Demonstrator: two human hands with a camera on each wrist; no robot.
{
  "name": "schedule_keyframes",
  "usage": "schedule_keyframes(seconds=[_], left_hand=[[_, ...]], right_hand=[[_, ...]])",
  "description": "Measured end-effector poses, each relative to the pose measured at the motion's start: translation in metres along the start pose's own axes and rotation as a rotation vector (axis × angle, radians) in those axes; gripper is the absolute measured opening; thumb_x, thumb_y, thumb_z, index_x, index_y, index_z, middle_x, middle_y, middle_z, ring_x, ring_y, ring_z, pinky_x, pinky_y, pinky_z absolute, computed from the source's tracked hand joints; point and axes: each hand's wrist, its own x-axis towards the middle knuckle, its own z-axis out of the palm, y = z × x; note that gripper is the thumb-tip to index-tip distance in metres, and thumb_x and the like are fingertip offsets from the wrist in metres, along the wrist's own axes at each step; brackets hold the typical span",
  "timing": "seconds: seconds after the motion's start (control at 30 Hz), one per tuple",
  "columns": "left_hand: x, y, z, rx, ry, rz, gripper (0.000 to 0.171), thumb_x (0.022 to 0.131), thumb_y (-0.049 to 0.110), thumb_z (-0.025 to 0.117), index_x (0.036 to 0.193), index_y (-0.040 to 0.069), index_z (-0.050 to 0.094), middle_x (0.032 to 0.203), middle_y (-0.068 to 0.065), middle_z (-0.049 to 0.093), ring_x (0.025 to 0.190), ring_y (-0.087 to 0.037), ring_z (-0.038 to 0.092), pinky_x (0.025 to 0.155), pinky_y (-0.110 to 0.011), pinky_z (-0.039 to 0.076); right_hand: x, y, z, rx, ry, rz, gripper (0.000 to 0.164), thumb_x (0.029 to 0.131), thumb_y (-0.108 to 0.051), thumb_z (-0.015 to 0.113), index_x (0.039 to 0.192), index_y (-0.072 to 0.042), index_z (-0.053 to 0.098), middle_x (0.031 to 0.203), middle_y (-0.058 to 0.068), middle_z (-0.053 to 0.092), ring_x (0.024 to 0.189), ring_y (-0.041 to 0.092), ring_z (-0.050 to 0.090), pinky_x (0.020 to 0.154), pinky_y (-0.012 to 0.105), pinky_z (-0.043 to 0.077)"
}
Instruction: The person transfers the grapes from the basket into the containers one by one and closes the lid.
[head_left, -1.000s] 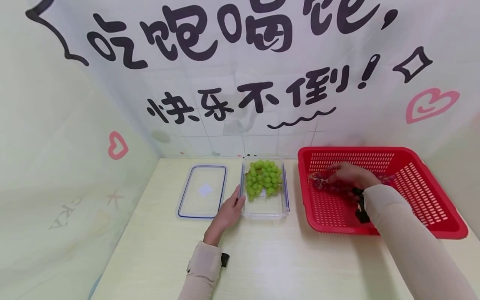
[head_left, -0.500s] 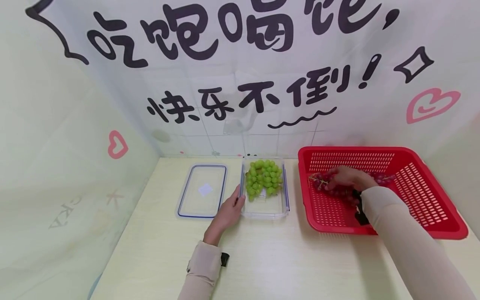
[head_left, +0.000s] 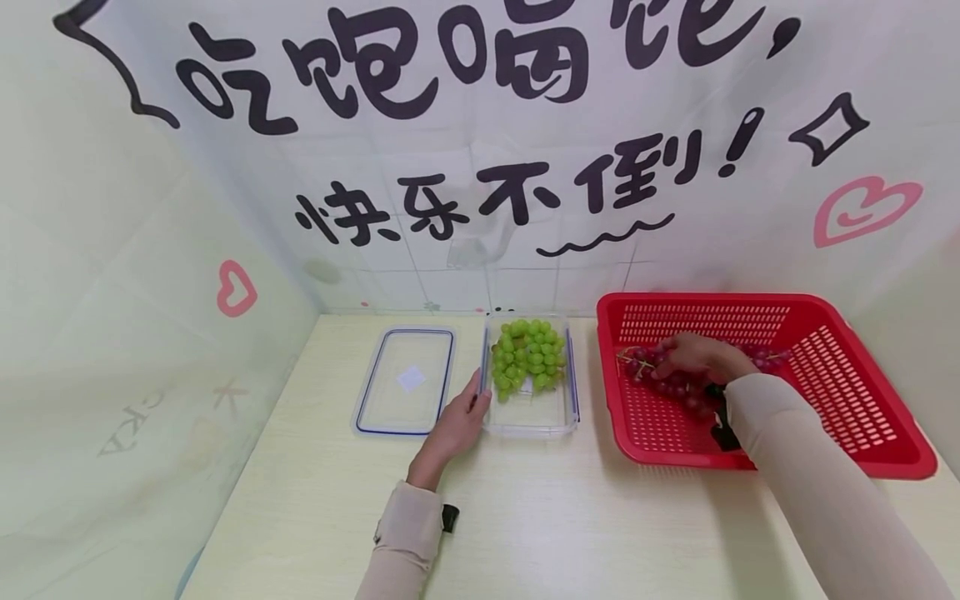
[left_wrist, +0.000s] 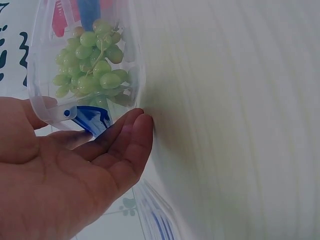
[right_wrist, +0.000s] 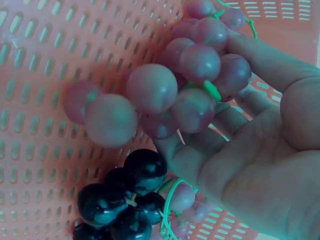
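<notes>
My left hand (head_left: 457,421) holds the left side of a clear plastic food container (head_left: 525,432), thumb at the rim and fingers along the outer wall by the blue latch (left_wrist: 93,119). Inside the container lies a bunch of green grapes (head_left: 528,358). Over on the right, my right hand (head_left: 697,354) reaches into a red perforated basket (head_left: 645,454) and grips a bunch of red grapes (right_wrist: 200,62), thumb on one side and fingers behind. Black grapes (right_wrist: 132,207) lie just below that bunch in the right wrist view.
A clear lid (head_left: 405,383) with a blue seal lies flat left of the container. Another reddish bunch (head_left: 768,358) shows at the right inside the basket. A printed cloth (head_left: 517,275) hangs behind the pale table (head_left: 525,517).
My right hand has shifted slightly within the basket, and the red grapes under it show more clearly. The left hand and the container have stayed put.
</notes>
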Motion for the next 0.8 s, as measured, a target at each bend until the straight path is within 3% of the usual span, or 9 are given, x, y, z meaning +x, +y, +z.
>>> schedule_keyframes(seconds=[0.27, 0.43, 0.67, 0.8], left_hand=[[-0.001, 0.002, 0.0, -0.002, 0.003, -0.002, 0.057, 0.109, 0.029, 0.035, 0.159, 0.006, 0.018, 0.153, -0.026, 0.037, 0.142, -0.04, 0.033, 0.113, -0.056, 0.031], [-0.001, 0.003, -0.001, -0.005, 0.002, -0.005, 0.057, 0.109, 0.028, 0.034, 0.159, 0.006, 0.018, 0.153, -0.026, 0.037, 0.143, -0.041, 0.032, 0.114, -0.056, 0.03], [-0.002, 0.002, -0.001, -0.009, -0.006, -0.007, 0.058, 0.109, 0.031, 0.034, 0.159, 0.006, 0.017, 0.153, -0.025, 0.038, 0.143, -0.04, 0.033, 0.113, -0.056, 0.031], [-0.002, 0.002, -0.002, -0.011, -0.007, -0.013, 0.058, 0.109, 0.031, 0.035, 0.159, 0.007, 0.017, 0.153, -0.025, 0.038, 0.143, -0.039, 0.033, 0.113, -0.056, 0.031]], right_hand=[[-0.002, 0.0, -0.005, 0.037, -0.034, -0.026, 0.05, 0.093, -0.017, 0.065, 0.138, 0.0, 0.053, 0.127, 0.022, 0.057, 0.107, 0.032, 0.051, 0.085, 0.045, 0.05], [-0.001, 0.003, -0.008, 0.049, -0.007, -0.053, 0.057, 0.094, -0.02, 0.065, 0.143, 0.002, 0.048, 0.134, 0.026, 0.052, 0.108, 0.034, 0.053, 0.081, 0.042, 0.054], [-0.004, 0.003, -0.013, 0.079, 0.027, -0.087, 0.058, 0.096, -0.024, 0.063, 0.147, 0.0, 0.045, 0.142, 0.026, 0.046, 0.116, 0.035, 0.051, 0.091, 0.046, 0.053], [-0.006, -0.001, -0.016, 0.103, 0.039, -0.105, 0.059, 0.097, -0.026, 0.062, 0.147, -0.002, 0.045, 0.145, 0.026, 0.044, 0.118, 0.035, 0.049, 0.094, 0.043, 0.052]])
